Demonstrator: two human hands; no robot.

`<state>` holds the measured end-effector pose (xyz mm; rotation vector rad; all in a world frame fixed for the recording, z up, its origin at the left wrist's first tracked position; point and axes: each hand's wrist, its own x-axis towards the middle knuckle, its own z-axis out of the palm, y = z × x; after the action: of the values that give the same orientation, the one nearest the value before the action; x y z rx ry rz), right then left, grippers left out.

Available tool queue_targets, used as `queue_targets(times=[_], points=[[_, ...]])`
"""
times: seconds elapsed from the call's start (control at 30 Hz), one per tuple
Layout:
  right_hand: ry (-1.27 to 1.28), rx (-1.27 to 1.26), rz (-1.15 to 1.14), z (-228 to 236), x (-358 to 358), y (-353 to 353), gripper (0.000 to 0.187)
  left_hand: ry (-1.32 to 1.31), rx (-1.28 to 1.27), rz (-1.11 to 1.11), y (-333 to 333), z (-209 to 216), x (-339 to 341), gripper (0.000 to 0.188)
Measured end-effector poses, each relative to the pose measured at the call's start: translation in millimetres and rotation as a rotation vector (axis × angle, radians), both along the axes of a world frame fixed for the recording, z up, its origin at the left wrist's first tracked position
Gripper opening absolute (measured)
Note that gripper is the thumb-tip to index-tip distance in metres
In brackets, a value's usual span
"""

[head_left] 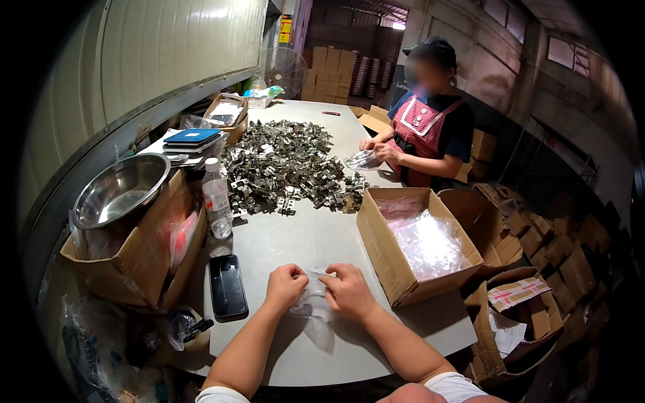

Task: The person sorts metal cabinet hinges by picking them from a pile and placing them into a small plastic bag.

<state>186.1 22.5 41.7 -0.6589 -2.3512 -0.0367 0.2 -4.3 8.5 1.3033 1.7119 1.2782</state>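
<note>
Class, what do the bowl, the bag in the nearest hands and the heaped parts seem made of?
Bowl: polished metal, probably steel; mirror-like reflections. Bag: apparently clear plastic; see-through, glossy creases. Heaped parts: shiny metal, alloy unclear; hard glints.

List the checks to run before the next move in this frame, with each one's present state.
1. Left hand and right hand on the clear plastic bag: ok.
2. A hand free: not ok, both are occupied.
3. Bag mouth open: cannot tell.
4. Black phone clear of both hands: ok.
5. Plastic bottle upright: ok.
6. Carton of bags open: ok.
</note>
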Motion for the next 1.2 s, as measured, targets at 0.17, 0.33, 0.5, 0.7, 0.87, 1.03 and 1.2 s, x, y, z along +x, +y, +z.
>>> queue_targets(times=[0.17,0.33,0.5,0.7,0.87,1.03,1.2], points=[[-0.098,0.025,-0.057,-1.4,1.2,-2.2,0.018,-0.001,0.020,0.129,1.3,1.9,-0.9,0.017],[-0.059,0.010,0.007,-13.4,1.1,3.5,0.013,0.275,0.093,0.210,2.4,-3.1,-7.4,0.017],[-0.086,-0.038,-0.052,-10.6,2.1,2.5,0.017,0.347,-0.006,0.185,-2.2,5.5,-3.7,0.015],[-0.062,-0.091,-0.103,-6.9,3.1,4.2,0.015,0.478,0.228,0.228,-7.2,8.6,-5.9,0.013],[-0.026,-0.148,-0.148,-19.5,14.0,21.1,0.016,0.589,0.500,-0.066,-13.7,23.4,8.2,0.039],[-0.043,-0.135,-0.171,-20.9,12.3,22.5,0.013,0.546,0.321,-0.204,-15.1,18.1,6.8,0.035],[-0.085,-0.237,-0.165,-18.2,14.5,20.7,0.018,0.487,0.276,-0.215,-11.7,15.0,4.9,0.027]])
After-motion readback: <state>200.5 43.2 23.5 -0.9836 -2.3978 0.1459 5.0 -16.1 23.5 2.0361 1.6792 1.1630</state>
